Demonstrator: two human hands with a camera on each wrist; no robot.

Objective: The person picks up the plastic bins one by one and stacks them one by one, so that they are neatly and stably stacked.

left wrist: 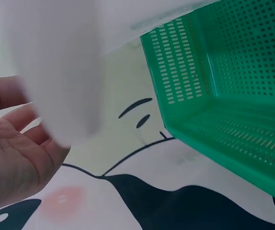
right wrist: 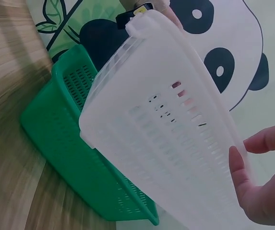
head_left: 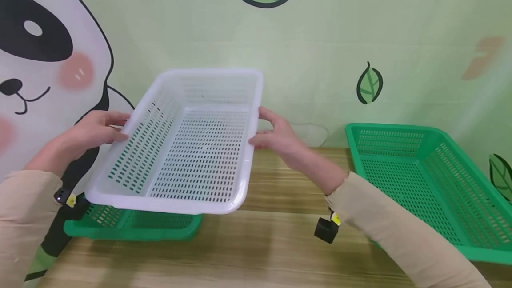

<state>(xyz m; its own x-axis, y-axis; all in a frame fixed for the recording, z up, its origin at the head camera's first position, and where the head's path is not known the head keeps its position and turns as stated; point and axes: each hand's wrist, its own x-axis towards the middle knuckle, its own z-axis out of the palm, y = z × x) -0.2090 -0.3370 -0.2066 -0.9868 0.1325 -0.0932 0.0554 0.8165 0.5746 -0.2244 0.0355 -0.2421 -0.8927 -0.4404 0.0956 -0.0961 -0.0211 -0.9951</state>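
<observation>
A white slotted plastic basket (head_left: 200, 154) hangs tilted in the air above the table, its inside facing me. My left hand (head_left: 98, 128) grips its left rim with thumb and fingers. On the opposite side, my right hand (head_left: 278, 134) pinches the right rim, and the right wrist view shows the thumb and fingers at that edge. Below the white basket sits a green basket (head_left: 136, 233), mostly hidden by it in the head view. The left wrist view looks into this green basket (left wrist: 214, 115), with the white one overlapping its upper edge.
Another green basket (head_left: 408, 181), larger in view, stands on the wooden table (head_left: 256, 252) at the right, beyond my right forearm. A cloth backdrop (head_left: 312, 34) with a panda and leaves hangs behind the table. A small black camera (head_left: 326, 230) dangles at my right wrist.
</observation>
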